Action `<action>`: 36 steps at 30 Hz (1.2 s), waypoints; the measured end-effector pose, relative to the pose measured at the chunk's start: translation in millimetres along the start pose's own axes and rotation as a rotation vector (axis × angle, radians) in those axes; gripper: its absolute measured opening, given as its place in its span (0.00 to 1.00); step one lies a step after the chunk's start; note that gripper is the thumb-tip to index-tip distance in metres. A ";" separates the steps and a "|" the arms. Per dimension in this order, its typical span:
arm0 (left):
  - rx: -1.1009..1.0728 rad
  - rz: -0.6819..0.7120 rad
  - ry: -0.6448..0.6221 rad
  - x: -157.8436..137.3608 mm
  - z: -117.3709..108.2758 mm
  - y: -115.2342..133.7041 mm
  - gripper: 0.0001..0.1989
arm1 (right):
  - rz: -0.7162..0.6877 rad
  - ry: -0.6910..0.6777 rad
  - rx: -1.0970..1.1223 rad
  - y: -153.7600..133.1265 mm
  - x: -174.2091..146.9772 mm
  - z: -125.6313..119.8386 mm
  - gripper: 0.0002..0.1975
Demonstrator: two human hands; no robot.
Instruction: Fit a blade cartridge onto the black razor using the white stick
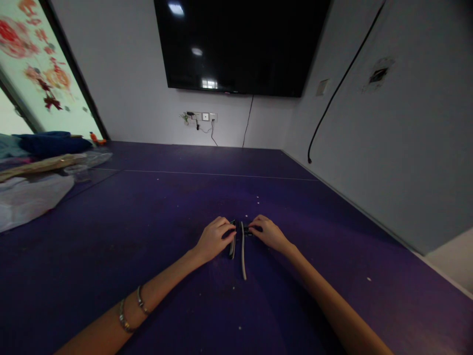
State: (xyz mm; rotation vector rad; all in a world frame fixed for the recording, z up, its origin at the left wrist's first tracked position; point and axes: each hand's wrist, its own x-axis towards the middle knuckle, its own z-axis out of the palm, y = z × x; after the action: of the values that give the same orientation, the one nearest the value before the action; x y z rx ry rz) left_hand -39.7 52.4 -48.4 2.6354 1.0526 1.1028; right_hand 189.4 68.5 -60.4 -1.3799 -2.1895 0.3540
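My left hand [216, 239] is closed, thumb and fingertips pinched at the top of a slim dark piece with a pale edge [232, 249]. Opposite it, my right hand [269, 233] pinches a small black piece [247, 230], whose kind is too small to make out. Between the two hands a thin, slightly curved whitish strip [243, 256] lies lengthwise on the purple tabletop [177, 296], its upper end close to the right fingertips. The fingers partly hide both dark pieces.
At the left edge lie a white plastic bag [33, 199], a clear cup [77, 172] and dark blue cloth [55, 144]. A television [240, 44] hangs on the far wall above sockets [205, 117]. A black cable [342, 81] dangles along the right wall.
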 end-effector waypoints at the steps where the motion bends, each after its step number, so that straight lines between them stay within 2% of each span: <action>1: 0.001 -0.001 0.000 -0.1 -0.1 0.0 0.08 | -0.002 0.000 0.005 0.2 0.1 -0.5 0.10; 4: 0.008 -0.013 -0.006 0.4 -1.6 1.7 0.07 | -0.005 0.002 0.015 2.1 0.8 -1.6 0.11; 7: 0.066 -0.098 -0.036 2.5 -4.9 6.2 0.09 | -0.003 0.014 0.015 5.4 1.6 -2.7 0.11; 11: 0.207 -0.299 -0.230 3.7 -7.0 14.8 0.15 | 0.005 0.035 0.023 9.0 2.5 -6.8 0.10; 14: 0.267 -0.386 -0.382 0.2 -3.7 21.5 0.19 | 0.013 0.056 0.025 11.0 3.0 -11.9 0.10; 20: 0.335 -0.402 -0.428 -7.3 5.6 31.8 0.22 | 0.049 0.082 0.001 15.2 3.4 -18.5 0.10; 26: 0.355 -0.410 -0.452 -9.6 12.9 32.9 0.18 | 0.080 0.142 0.042 9.0 4.4 -19.8 0.10; 29: 0.354 -0.427 -0.445 -9.2 14.3 30.8 0.17 | 0.104 0.198 0.191 2.4 7.0 -13.9 0.10; 32: 0.371 -0.437 -0.415 -5.3 10.3 30.5 0.18 | 0.249 0.212 0.486 -7.7 10.1 -2.4 0.10; 36: 0.399 -0.442 -0.368 2.7 -0.8 36.3 0.17 | 0.440 0.140 0.952 -32.6 10.9 8.5 0.14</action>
State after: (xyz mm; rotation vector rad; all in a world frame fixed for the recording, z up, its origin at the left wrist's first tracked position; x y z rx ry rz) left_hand -18.5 26.5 -34.1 2.5234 1.7828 0.3295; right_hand 156.4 64.1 -48.7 -1.2175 -1.2539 1.2206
